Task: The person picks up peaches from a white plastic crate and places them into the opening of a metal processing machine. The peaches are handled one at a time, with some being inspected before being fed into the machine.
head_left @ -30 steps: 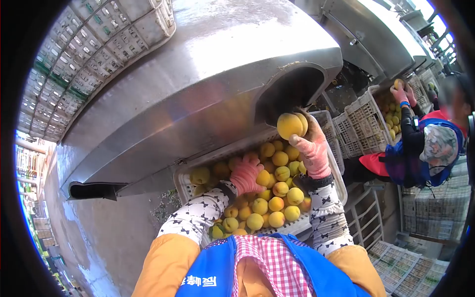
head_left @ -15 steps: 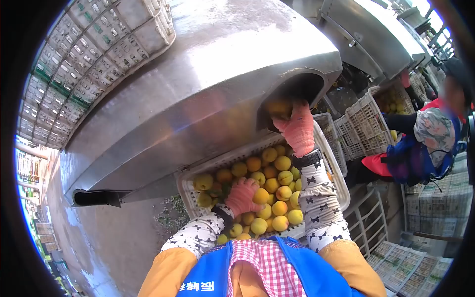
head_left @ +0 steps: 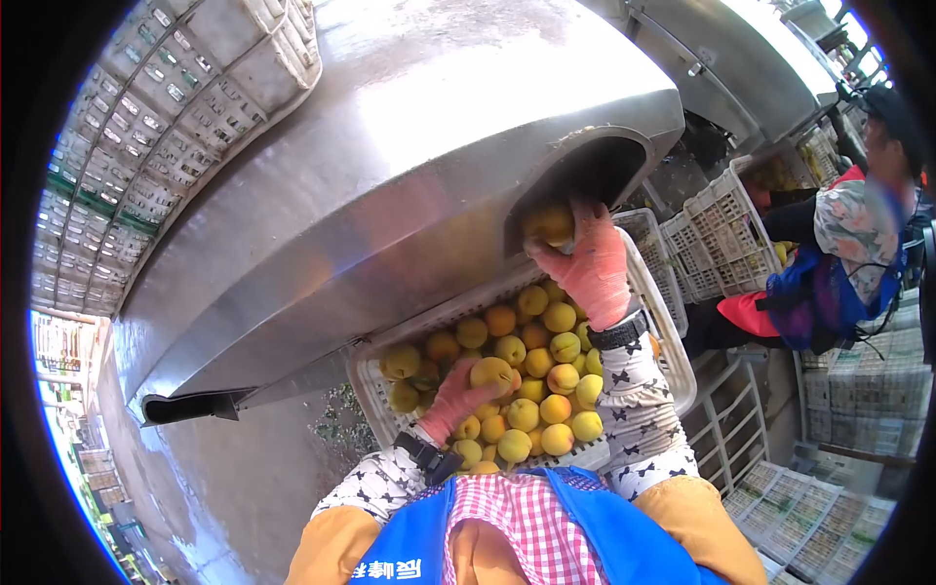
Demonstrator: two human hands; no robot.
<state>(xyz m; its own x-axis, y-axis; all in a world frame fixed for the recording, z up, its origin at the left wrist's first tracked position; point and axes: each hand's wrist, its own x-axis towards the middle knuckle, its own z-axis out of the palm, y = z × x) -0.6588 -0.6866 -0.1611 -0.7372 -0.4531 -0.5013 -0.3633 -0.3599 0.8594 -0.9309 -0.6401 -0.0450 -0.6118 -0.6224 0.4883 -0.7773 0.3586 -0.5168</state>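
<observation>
My right hand [head_left: 593, 275], in a pink glove, reaches into the round opening [head_left: 616, 161] of a metal chute. Its fingers are closed around a yellow peach [head_left: 548, 225] at the mouth of that opening. Lower down, my left hand [head_left: 456, 402], gloved in pink too, grips another peach [head_left: 490, 372] just above the fruit pile. Below both hands is a white plastic crate [head_left: 681, 369] holding many yellow and orange peaches [head_left: 524, 414]. The left fingertips are partly hidden by the fruit.
A large metal housing [head_left: 390, 185] slopes above the crate. Another white crate [head_left: 175, 146] rests on it at upper left. A co-worker [head_left: 858, 234] works at the right beside a tilted crate [head_left: 726, 234]. A white metal rack [head_left: 726, 419] stands right of my crate.
My left hand has lifted a peach off the pile and turned. My right hand has come slightly down and outward, showing the peach more clearly. The co-worker has leaned and shifted.
</observation>
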